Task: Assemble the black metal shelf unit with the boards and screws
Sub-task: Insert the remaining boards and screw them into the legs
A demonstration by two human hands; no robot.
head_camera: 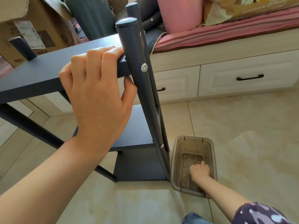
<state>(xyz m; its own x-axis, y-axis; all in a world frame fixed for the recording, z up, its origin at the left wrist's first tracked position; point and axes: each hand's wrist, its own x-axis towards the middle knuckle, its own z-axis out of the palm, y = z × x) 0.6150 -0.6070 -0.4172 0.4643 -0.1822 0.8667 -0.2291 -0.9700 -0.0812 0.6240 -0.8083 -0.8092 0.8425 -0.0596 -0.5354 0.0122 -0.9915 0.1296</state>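
Left hand [97, 88] clamps the top board [40, 70] at centre frame, steadying the shelf unit [142, 97]. Right hand [199, 169], lower right, digs in the plastic bin [193, 139] (fingers curled, contents unclear). Next, probably: bring up a screw, fit it to the post.

A cardboard box [32, 28] with printed labels is seen at the upper left, and a dark cylindrical bin [90, 16] is stood beside it. A pink cushion [179, 12] and a printed paper bag [252, 7] are laid on a pink mattress [226, 32], which is carried by a white cabinet [226, 68] fitted with drawers and black handles [250, 77]. The floor [250, 135] is covered in pale beige tiles, and a sleeve [258, 214] patterned in purple is seen at the lower right.
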